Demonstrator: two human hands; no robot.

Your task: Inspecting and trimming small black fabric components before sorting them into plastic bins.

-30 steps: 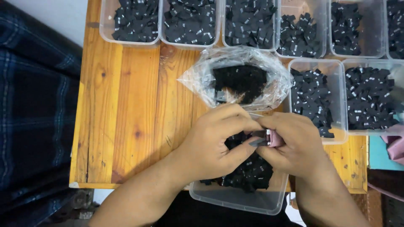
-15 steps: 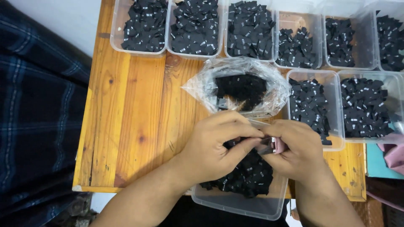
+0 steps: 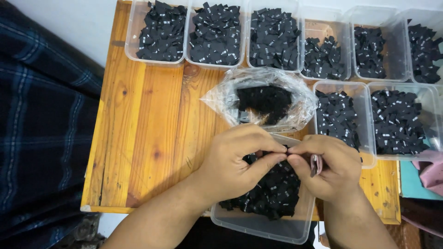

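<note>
The left hand [image 3: 240, 159] and the right hand [image 3: 330, 168] meet fingertip to fingertip above a clear plastic tub [image 3: 258, 226] that overhangs the near edge of the wooden table [image 3: 152, 138]. Both hands are pinched narrow, thumbs against forefingers, at the point where they touch; whatever sits in that pinch is too small and too covered to make out, though it is most likely one of the small black fabric labels [image 3: 272, 193] heaped in the tub directly beneath. The right hand also cups something pinkish [image 3: 316, 165] against its palm, only an edge of which shows.

Done well, this step seems to call for working over the tub, so that a slipped piece falls back into the heap, and for a light grip with the fingertips alone, since the labels are thin and would cling together if squeezed in a bunch.

Just beyond the hands, toward the middle of the table, lies a crumpled clear plastic bag [image 3: 295, 92] with more black labels inside. Along the far edge stands a row of clear tubs [image 3: 130, 27], each holding its own lot of black labels, and two more such tubs [image 3: 369, 124] sit toward the right edge. A dark plaid cloth [image 3: 41, 138] lies off the left edge, and pink cloth [image 3: 429, 173] shows past the right.
</note>
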